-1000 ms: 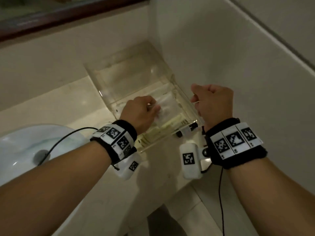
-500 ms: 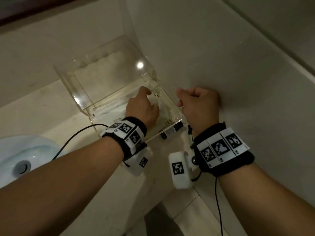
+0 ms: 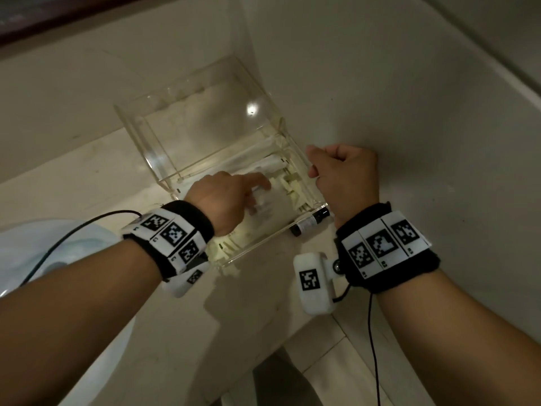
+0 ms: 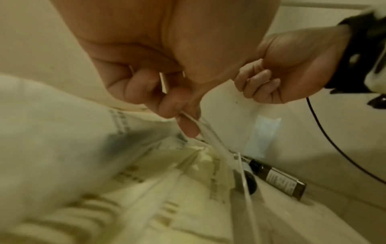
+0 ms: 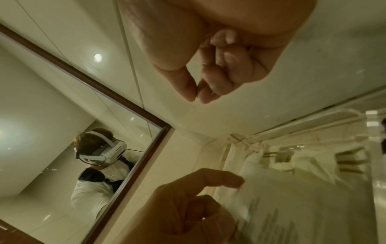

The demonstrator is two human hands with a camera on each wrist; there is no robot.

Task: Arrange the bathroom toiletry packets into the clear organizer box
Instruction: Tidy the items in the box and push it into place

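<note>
While over the clear organizer box (image 3: 205,118) — L hand (image 3: 225,197) pinching a packet (image 4: 41,132), R hand (image 3: 345,174) fisted, empty.

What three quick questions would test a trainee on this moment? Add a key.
1. True or false: the small dark bottle lies inside the clear organizer box.
2. Which hand pinches a packet inside the box? A: left hand. B: right hand. C: both hands.
3. Fill the gap: the box's lid stands ____.

Key: 1 false, as the bottle lies on the counter just outside the box's front right corner. 2 A, as the right hand is curled beside the box, with nothing seen in it. 3 open.
</note>
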